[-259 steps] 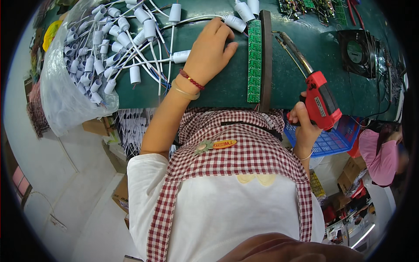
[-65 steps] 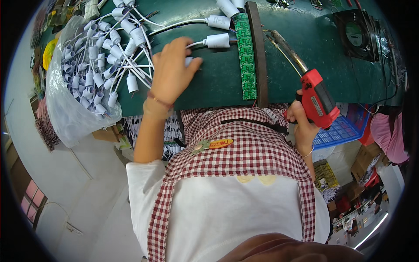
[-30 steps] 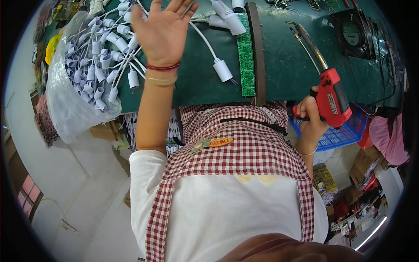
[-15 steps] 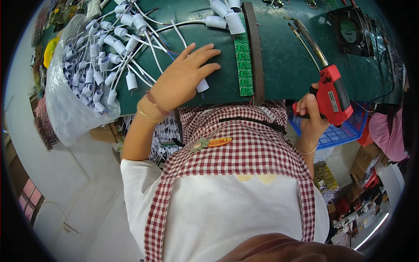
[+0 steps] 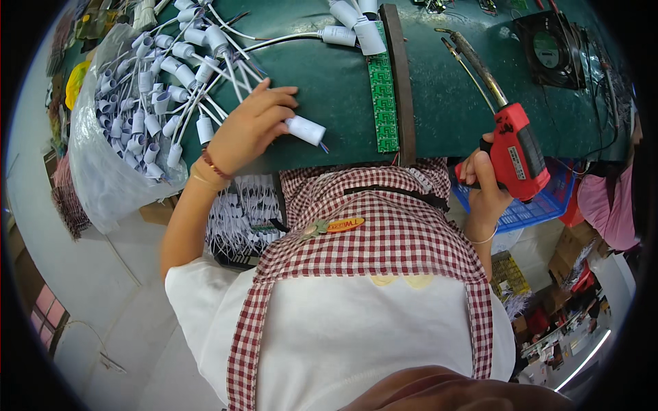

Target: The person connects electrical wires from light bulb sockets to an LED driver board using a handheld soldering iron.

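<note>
My left hand [image 5: 252,122] is above the left part of the green table, with its fingers curled toward the right. Thumb and fingertips meet the left end of a white lamp socket [image 5: 306,130], which points right and slightly toward me; thin wires poke from its free end. Its left end and any cable there are hidden under the hand. My right hand [image 5: 488,179] is wrapped round the grip of a red and black soldering gun [image 5: 521,152]. The gun's metal tip and thin feed tube point up and left over the table, apart from everything there.
A green circuit board strip [image 5: 384,103] lies along a dark bar [image 5: 400,82], with several white sockets [image 5: 370,38] at its far end. Many cabled sockets fill a clear plastic bag [image 5: 96,164] at left. A black fan [image 5: 548,49] stands far right; a blue basket [image 5: 548,205] is below the table edge.
My left hand has moved left and its spread fingers have curled in. The lamp socket now lies more sideways and shows more. The soldering gun has shifted slightly left.
</note>
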{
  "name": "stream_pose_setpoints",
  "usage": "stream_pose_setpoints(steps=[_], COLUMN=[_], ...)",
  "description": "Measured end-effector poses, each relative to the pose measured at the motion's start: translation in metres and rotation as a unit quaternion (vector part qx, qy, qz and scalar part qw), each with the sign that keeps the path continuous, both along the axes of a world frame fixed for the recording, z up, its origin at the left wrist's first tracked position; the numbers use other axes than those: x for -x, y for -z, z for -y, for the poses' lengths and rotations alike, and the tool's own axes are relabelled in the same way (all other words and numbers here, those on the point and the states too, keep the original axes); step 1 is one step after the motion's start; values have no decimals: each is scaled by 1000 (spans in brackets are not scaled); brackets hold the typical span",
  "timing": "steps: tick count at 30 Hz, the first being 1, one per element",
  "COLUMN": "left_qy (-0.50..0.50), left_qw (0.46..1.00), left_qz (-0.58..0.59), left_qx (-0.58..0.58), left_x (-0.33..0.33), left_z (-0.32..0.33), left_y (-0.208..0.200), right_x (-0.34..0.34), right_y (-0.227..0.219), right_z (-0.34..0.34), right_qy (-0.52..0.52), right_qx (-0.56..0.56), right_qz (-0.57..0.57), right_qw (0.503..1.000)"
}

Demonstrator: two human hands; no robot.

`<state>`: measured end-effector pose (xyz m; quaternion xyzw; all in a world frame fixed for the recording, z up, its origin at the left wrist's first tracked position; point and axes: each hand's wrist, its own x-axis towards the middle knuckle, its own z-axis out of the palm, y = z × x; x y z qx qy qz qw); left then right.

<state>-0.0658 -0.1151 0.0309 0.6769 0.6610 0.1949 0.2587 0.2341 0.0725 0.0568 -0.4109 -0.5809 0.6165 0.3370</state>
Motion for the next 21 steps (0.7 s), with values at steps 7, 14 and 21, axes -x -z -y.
stream_pose_setpoints(steps=[7,14,21], left_qy=[-259,-333,-317], left_qw=[962,932,941], left_qz=[87,98,38], left_qx=[-16,-105,-112], left_x=[5,-68,-62], left_z=[10,-69,-88], left_y=[-23,8,20], right_x=[0,8,-6], right_y=[4,0,9], right_z=[-5,-2,6], right_qy=[7,-15,-33], right_qx=[-7,10,41], right_qz=[9,-11,45], right_qw=[1000,1000,998])
